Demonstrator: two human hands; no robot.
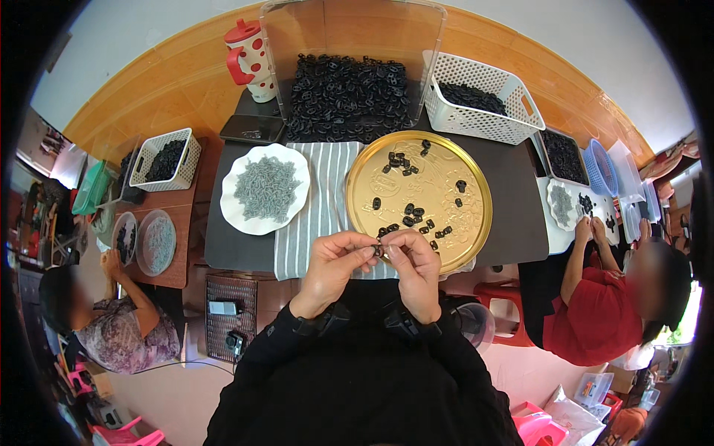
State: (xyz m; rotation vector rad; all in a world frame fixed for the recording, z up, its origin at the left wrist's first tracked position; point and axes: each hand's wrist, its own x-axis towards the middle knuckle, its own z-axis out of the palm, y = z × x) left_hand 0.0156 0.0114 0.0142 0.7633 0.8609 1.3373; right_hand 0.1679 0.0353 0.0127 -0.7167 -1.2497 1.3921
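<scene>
Over the near edge of a round gold tray [357,189], my left hand [332,267] and my right hand [418,273] meet, fingertips pinched together. Between them is a small black plastic piece [378,251], partly hidden by the fingers. More black pieces [408,221] lie scattered in small groups across the tray, some close beyond my fingertips. Left of the tray, a white scalloped plate [230,195] holds a heap of small grey-green pieces [266,184], too fine to identify. Under the hands and tray runs a grey-and-white striped cloth [316,197].
A clear bin [435,44] heaped with black pieces and a white perforated basket [487,123] stand at the back. Left of them are a spotted tumbler [256,63] and a dark phone [251,128]. People work at side tables, one left [126,334], one right [595,320].
</scene>
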